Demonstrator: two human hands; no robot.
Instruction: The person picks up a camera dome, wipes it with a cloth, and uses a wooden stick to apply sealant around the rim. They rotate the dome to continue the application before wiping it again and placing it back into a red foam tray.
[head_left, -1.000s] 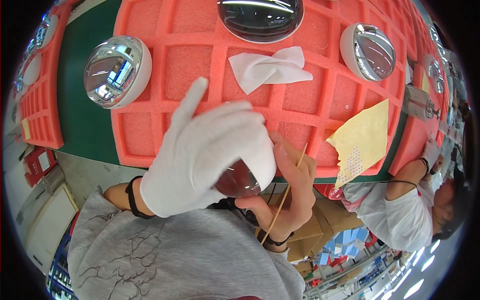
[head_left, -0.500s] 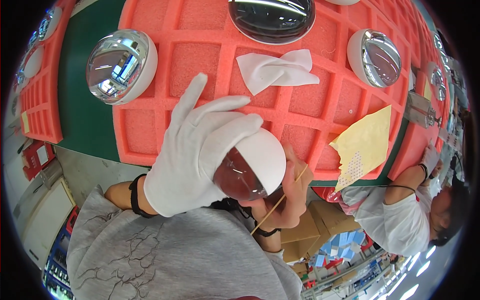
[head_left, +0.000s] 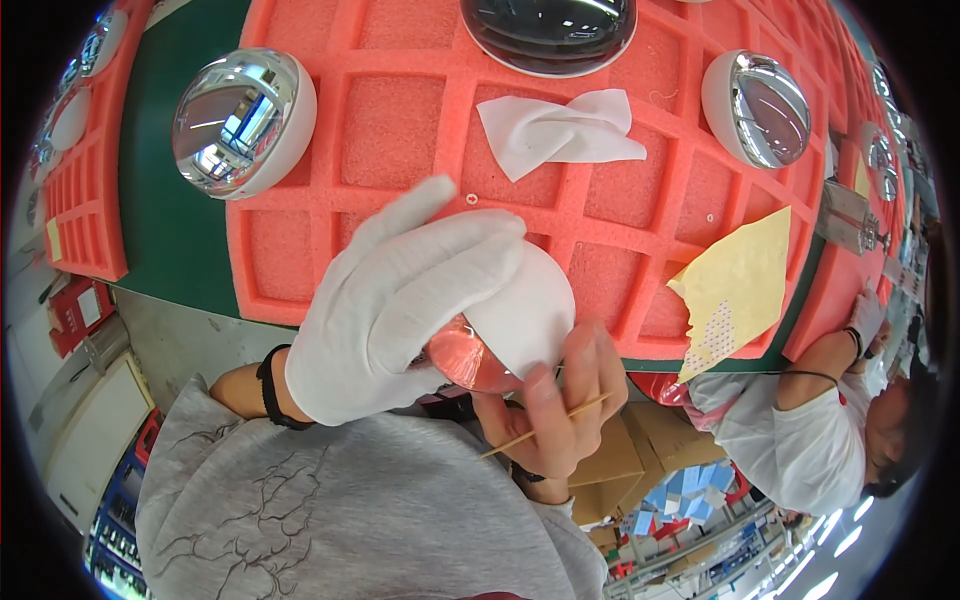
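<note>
My left hand [head_left: 385, 305], in a white glove, is wrapped over a ball [head_left: 535, 305] that has a white shell and a shiny reddish-reflecting face. Its fingers lie across the top of the white shell. My bare right hand [head_left: 565, 410] supports the ball from below right, fingertips at the edge of the shell. A thin wooden stick [head_left: 502, 448] is held between the right fingers, pointing down to the left, its near end apart from the ball. My left palm hides part of the shiny face.
A pink foam tray [head_left: 285, 222] with square pockets carries similar mirrored balls [head_left: 240, 125] [head_left: 752, 110], a larger dark dome [head_left: 550, 35], a white cloth [head_left: 560, 132] and a torn yellow sheet [head_left: 740, 280]. Green tabletop [head_left: 170, 200] shows at left. A co-worker [head_left: 780, 440] sits at right.
The ball has turned slightly, with more of its shiny face covered. My left index finger has come down toward the others. In my right hand the stick has swung to a flatter slant.
</note>
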